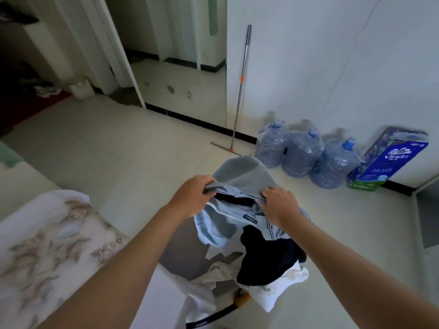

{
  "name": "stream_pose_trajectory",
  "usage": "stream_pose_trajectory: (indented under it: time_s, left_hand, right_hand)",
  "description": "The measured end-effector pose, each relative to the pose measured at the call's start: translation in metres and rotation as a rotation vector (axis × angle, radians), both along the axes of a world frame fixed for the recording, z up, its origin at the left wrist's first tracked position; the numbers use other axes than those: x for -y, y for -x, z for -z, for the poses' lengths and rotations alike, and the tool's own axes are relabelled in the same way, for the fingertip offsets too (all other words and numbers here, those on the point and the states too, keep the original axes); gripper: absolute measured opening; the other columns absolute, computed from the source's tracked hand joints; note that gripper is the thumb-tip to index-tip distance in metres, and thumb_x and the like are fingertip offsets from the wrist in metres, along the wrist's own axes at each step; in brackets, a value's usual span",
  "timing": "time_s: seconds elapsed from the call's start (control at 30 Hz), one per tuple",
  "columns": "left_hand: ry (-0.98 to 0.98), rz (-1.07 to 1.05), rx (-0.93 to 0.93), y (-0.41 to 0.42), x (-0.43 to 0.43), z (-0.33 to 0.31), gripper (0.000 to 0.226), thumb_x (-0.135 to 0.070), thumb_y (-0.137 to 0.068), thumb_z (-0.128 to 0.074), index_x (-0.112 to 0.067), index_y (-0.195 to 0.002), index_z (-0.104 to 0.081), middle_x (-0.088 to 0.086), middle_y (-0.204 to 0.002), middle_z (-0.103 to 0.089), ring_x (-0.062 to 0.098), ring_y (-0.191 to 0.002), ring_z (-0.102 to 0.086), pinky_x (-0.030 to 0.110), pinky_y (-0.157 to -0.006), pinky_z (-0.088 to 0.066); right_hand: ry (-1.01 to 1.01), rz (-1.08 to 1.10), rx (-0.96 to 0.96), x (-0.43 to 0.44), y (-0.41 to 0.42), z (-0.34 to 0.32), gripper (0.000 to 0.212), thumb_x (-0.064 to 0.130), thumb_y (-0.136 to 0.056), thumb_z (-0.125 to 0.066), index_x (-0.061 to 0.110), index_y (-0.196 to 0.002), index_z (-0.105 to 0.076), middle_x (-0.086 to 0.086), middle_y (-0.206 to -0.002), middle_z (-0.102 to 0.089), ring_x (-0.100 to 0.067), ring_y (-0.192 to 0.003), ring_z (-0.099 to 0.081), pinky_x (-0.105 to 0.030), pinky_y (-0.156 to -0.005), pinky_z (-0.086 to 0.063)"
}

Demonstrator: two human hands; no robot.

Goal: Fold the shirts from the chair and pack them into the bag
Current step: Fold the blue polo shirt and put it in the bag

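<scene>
Head view: shirts piled on chair, tiled floor, water jugs by wall.

A single head-worn wide-angle camera looks forward and down, close above the chair.

Two bare hands and forearms, seen from the wearer's own head

The left hand and right hand are uncovered, and so are the left forearm and right forearm, bare from the wrists to the picture's bottom edge. The wide lens renders both arms thick near the camera and slim at the wrists. Whatever clothing sits higher up is out of view.
</scene>
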State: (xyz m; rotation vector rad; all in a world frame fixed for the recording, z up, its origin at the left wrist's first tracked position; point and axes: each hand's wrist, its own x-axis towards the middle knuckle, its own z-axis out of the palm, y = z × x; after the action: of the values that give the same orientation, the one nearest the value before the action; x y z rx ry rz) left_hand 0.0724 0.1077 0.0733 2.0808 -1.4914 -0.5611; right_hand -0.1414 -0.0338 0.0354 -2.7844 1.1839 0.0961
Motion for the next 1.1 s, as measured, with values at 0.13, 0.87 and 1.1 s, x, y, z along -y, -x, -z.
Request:
stream_pose_trajectory:
  time_s: [0.13, 0.87, 1.1]
  left_hand:
    - [0.064, -0.071, 0.182, -0.024, -0.025, -0.011, 0.003, -0.023, -0.097, -0.056, -0.025, -0.099, -0.057, -0.008, -0.097, -0.052, 0.016, -0.083, -0.054, 0.033, -0.073, -0.045]
    - [-0.311, -0.605, 0.248, -0.194, -0.524, -0.048, 0.05, 0.005, -0.072, -0.045, -0.038, -0.093, -0.057, -0.006, -0.098, -0.065, 0.022, -0.09, -0.06, 0.034, -0.072, -0.048]
    - [-0.484, -0.595, 0.044, -0.156, -0.618, 0.07, 0.026, -0.014, -0.086, -0.061, -0.027, -0.108, -0.062, 0.001, -0.117, -0.064, 0.027, -0.109, -0.061, 0.041, -0.093, -0.049]
  right_hand:
    - [-0.053, 0.026, 0.244, -0.018, -0.033, -0.035, 0.017, 0.026, -0.101, -0.045, 0.013, -0.107, -0.053, -0.01, -0.098, -0.067, -0.032, -0.088, -0.064, -0.039, -0.075, -0.049]
    - [-0.624, -0.447, 0.185, -0.429, -0.273, -0.067, 0.03, 0.042, -0.094, -0.057, 0.015, -0.083, -0.063, -0.003, -0.072, -0.064, -0.013, -0.06, -0.055, -0.029, -0.054, -0.043]
    - [-0.824, -0.592, -0.182, -0.511, -0.273, 0.02, 0.032, 0.03, -0.092, -0.062, 0.024, -0.123, -0.068, 0.004, -0.118, -0.072, -0.01, -0.108, -0.065, -0.029, -0.104, -0.046]
